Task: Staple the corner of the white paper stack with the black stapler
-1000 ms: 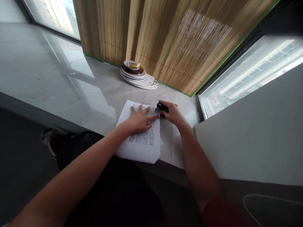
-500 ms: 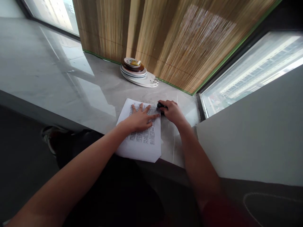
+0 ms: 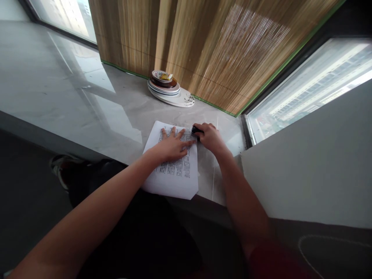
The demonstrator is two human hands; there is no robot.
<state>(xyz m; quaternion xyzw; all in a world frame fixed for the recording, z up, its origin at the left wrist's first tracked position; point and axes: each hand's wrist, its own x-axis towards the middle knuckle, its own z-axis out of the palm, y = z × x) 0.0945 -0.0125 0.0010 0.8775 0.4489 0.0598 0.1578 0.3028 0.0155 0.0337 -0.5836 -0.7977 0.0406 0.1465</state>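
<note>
Printed paper (image 3: 177, 186) lies on the grey stone ledge, its near edge reaching the ledge's front. My left hand (image 3: 172, 149) rests flat on the print with its fingers spread. My right hand (image 3: 211, 136) is closed around a small black stapler (image 3: 197, 130) at the paper's far right edge. The front end of the stapler overlaps that edge; most of its body is hidden under my fingers. Whether its jaws are pressed together I cannot make out.
Beyond the paper, a stack of plates (image 3: 165, 91) with a small yellow packet (image 3: 165, 76) on top stands on the ledge (image 3: 116, 112). A bamboo blind (image 3: 188, 42) hangs behind it. To the right are a window (image 3: 308, 93) and a pale wall (image 3: 308, 166).
My right hand has shifted very slightly left, and the stapler's top looks lower. The left hand and the paper have stayed in place.
</note>
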